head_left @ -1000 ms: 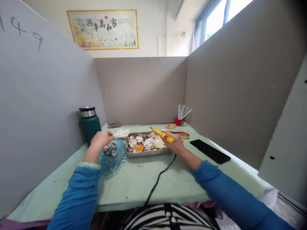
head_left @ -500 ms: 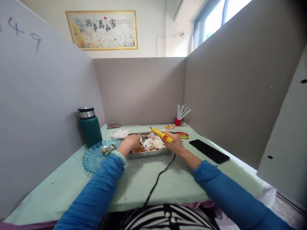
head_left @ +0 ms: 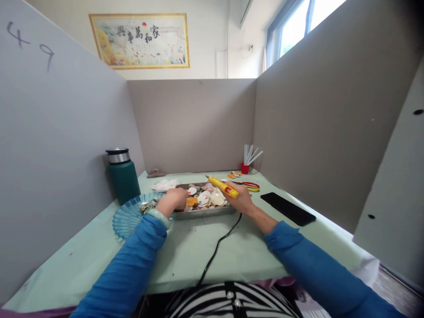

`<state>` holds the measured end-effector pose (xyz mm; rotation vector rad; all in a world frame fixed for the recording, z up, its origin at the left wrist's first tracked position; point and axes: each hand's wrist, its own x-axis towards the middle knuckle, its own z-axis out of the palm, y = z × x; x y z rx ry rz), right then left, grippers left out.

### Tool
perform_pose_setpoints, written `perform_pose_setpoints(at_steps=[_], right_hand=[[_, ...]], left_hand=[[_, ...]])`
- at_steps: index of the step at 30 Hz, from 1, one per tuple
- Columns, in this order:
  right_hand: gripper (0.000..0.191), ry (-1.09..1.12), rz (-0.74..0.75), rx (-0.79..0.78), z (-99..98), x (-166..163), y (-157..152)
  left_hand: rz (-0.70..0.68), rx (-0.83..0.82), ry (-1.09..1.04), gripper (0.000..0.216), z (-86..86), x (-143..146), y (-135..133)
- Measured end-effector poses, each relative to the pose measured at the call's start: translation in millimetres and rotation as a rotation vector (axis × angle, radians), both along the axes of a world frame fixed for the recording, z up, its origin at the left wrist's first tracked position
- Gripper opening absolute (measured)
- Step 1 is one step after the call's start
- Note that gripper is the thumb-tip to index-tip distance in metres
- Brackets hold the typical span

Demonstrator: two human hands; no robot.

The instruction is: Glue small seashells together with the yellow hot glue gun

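Observation:
My left hand (head_left: 172,198) reaches down over the left end of a shallow metal tray (head_left: 207,213). Its fingers are curled and the fingertips are hidden, so whatever they hold does not show. Flat shells (head_left: 206,197), mostly white, fill the tray, and an orange shell (head_left: 191,201) lies just right of that hand. Over the tray's right end, my right hand (head_left: 241,198) is closed round a yellow hot glue pen (head_left: 222,186), its tip pointing up and left. A black cord (head_left: 217,249) runs from below this hand toward the table's front edge.
Left of the tray stand a blue glass plate (head_left: 124,218) with small shells and a green bottle (head_left: 123,179). Red-and-yellow-handled pliers (head_left: 252,186), a black phone (head_left: 287,209) and a red cup (head_left: 245,168) of white sticks lie toward the right. Grey partitions (head_left: 192,123) enclose the table.
My left hand has shifted slightly left across the tray, uncovering more of the orange shell and neighbouring white ones. The right hand keeps the glue pen in nearly the same place.

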<state>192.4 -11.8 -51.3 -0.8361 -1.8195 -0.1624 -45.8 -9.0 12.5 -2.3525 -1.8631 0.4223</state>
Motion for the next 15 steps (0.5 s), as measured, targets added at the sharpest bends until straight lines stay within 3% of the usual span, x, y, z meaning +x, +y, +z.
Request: perform_pose_setpoints(at_steps=[5, 15], right_hand=[[0.011, -0.009, -0.007, -0.011, -0.8, 0, 1], [0.012, -0.026, -0.022, -0.011, -3.5, 0, 5]], left_hand=[[0.006, 0.036, -0.004, 0.035, -8.1, -1, -1], [0.049, 0.112, -0.116, 0.033, 1.3, -12, 5]])
